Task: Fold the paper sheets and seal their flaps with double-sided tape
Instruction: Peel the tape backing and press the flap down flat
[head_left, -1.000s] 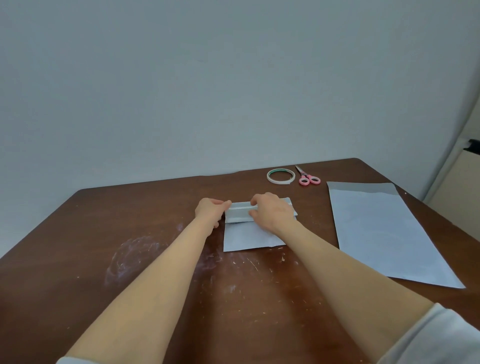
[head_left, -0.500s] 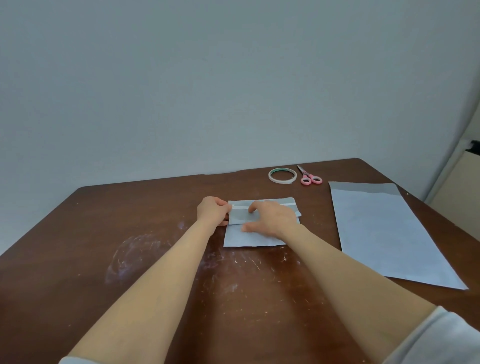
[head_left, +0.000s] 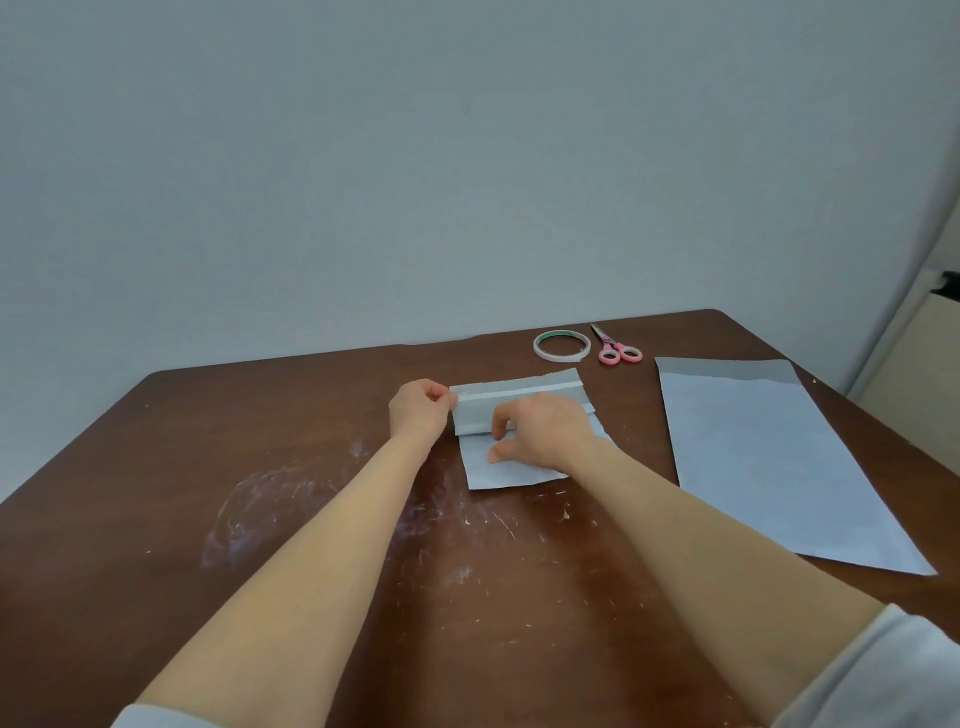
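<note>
A folded white paper sheet (head_left: 511, 470) lies at the table's middle, its top flap (head_left: 514, 395) turned up with a strip of white tape along it. My left hand (head_left: 420, 410) pinches the left end of that tape strip at the flap's corner. My right hand (head_left: 543, 431) rests on the folded sheet with fingers spread, holding it down. A roll of double-sided tape (head_left: 561, 345) lies flat at the back of the table.
Pink-handled scissors (head_left: 618, 351) lie beside the tape roll. A large unfolded sheet (head_left: 769, 457) lies to the right, reaching toward the table's right edge. The brown table (head_left: 260, 467) shows white scuffs and small scraps near me. A wall stands behind.
The flap has swung up and back, exposing the tape strip. My right hand slid down from the flap onto the sheet's body. My left hand stays at the flap's left end.
</note>
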